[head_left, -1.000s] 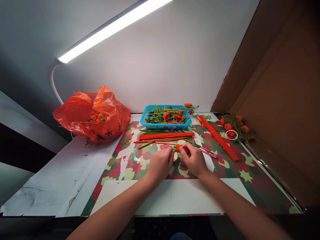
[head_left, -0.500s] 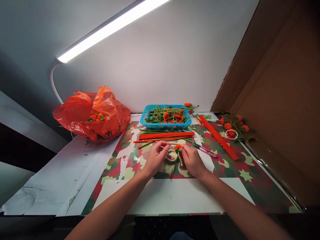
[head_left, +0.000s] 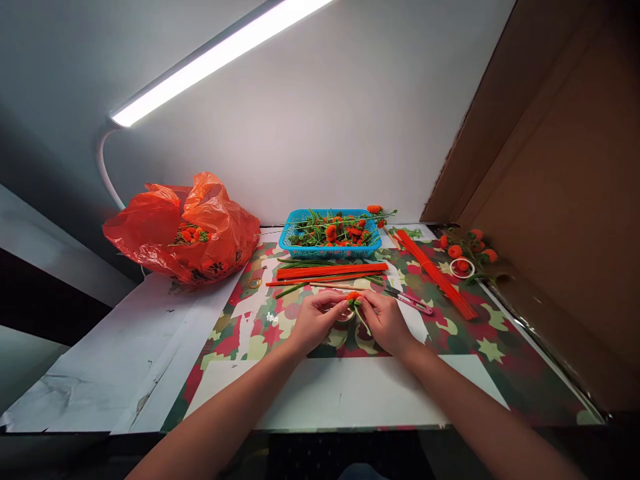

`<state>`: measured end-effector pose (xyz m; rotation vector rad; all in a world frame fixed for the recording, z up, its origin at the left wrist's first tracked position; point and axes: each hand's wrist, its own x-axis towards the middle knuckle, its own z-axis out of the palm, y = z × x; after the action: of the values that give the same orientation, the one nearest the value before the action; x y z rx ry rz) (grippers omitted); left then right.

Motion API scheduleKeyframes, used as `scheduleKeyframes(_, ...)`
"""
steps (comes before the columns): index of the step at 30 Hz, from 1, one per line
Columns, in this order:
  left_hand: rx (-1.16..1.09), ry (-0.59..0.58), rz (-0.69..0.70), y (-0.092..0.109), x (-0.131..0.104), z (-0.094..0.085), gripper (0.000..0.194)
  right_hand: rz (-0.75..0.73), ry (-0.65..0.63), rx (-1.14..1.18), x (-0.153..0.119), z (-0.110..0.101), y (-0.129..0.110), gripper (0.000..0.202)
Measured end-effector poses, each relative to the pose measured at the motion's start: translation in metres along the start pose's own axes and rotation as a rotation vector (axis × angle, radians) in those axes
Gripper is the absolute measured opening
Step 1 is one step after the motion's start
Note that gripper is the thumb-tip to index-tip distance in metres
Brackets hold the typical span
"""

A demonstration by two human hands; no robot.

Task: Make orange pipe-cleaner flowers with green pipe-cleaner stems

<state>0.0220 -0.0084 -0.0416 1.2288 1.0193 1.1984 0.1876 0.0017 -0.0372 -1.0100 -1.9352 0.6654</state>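
A small orange flower (head_left: 353, 296) with green leaves and a short green stem is between my two hands, over the middle of the table. My right hand (head_left: 385, 321) pinches it from the right, just below the orange head. My left hand (head_left: 316, 321) closes on its left side with thumb and fingertips. Beneath the hands lies a roll of tape (head_left: 344, 319), partly covered. Behind them are a thin wooden stick (head_left: 336, 286), orange-red strips (head_left: 332, 271) and green stems. A pink-handled cutter (head_left: 414, 303) rests right of my right hand.
A blue basket (head_left: 330, 252) of orange flowers stands at the back. An orange plastic bag (head_left: 225, 233) with flowers is at the left, under a lamp (head_left: 220, 63). More orange strips (head_left: 437, 277) and a flower bunch (head_left: 456, 251) by a white ring lie at the right.
My left hand has moved right and its fingertips have closed on the flower. My right hand still holds it in nearly the same place.
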Motion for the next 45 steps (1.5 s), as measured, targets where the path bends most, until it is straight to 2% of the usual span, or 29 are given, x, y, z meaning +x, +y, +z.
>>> scheduleKeyframes(6,0.225,0.03,0.227,0.001,-0.004,-0.002,0.023,-0.015,-0.004,0.046,-0.001,-0.002,-0.001,0.031)
scheduleKeyframes(10,0.112,-0.006,0.14,0.002,-0.003,-0.001,0.03,0.002,0.011,0.033,0.0,-0.001,-0.002,0.03)
scheduleKeyframes(13,0.097,0.0,0.073,0.001,-0.001,-0.001,0.038,-0.009,-0.026,0.019,0.0,-0.001,-0.001,0.031)
scheduleKeyframes(15,0.144,-0.006,0.086,0.001,-0.002,-0.001,0.034,-0.04,-0.069,0.016,0.0,-0.001,0.0,0.032)
scheduleKeyframes(19,0.185,-0.026,0.17,0.007,-0.003,-0.001,0.027,-0.046,-0.067,0.045,-0.002,-0.001,-0.001,0.029)
scheduleKeyframes(21,0.187,0.045,0.248,0.014,0.001,-0.007,0.024,-0.003,-0.053,0.063,-0.004,-0.001,0.0,0.03)
scheduleKeyframes(23,0.177,0.212,0.364,0.026,0.01,-0.025,0.023,0.031,-0.027,0.069,-0.006,0.001,0.005,0.033)
scheduleKeyframes(24,0.171,0.322,0.417,0.034,0.015,-0.04,0.024,0.041,-0.028,0.072,-0.007,0.002,0.008,0.034)
scheduleKeyframes(25,0.159,0.465,0.467,0.043,0.02,-0.059,0.027,0.044,-0.022,0.076,-0.008,0.003,0.011,0.034)
scheduleKeyframes(27,0.146,0.837,0.548,0.062,0.027,-0.106,0.033,0.049,-0.025,0.086,-0.009,0.006,0.016,0.034)
scheduleKeyframes(28,0.236,0.992,0.547,0.073,0.028,-0.132,0.036,0.052,-0.038,0.089,-0.009,0.008,0.017,0.033)
scheduleKeyframes(29,0.43,1.115,0.503,0.084,0.028,-0.157,0.038,0.05,-0.031,0.083,-0.009,0.009,0.018,0.033)
scheduleKeyframes(30,0.707,1.171,0.42,0.094,0.026,-0.18,0.04,0.041,-0.027,0.07,-0.009,0.011,0.019,0.032)
scheduleKeyframes(32,0.892,1.133,0.347,0.114,0.024,-0.216,0.029,0.004,-0.038,0.031,-0.01,0.013,0.018,0.029)
scheduleKeyframes(35,1.119,0.999,0.191,0.136,0.03,-0.244,0.01,-0.019,-0.076,-0.008,-0.011,0.014,0.015,0.026)
scheduleKeyframes(37,1.219,0.886,0.062,0.145,0.044,-0.249,0.006,-0.019,-0.096,-0.014,-0.011,0.015,0.015,0.025)
scheduleKeyframes(40,1.306,0.767,-0.074,0.15,0.071,-0.249,0.013,-0.036,-0.092,-0.034,-0.009,0.014,0.017,0.024)
scheduleKeyframes(42,1.347,0.768,-0.103,0.152,0.085,-0.248,0.029,-0.054,-0.081,-0.042,-0.008,0.014,0.019,0.023)
scheduleKeyframes(45,1.399,0.882,-0.107,0.158,0.094,-0.25,0.052,-0.049,-0.043,-0.043,-0.006,0.012,0.02,0.022)
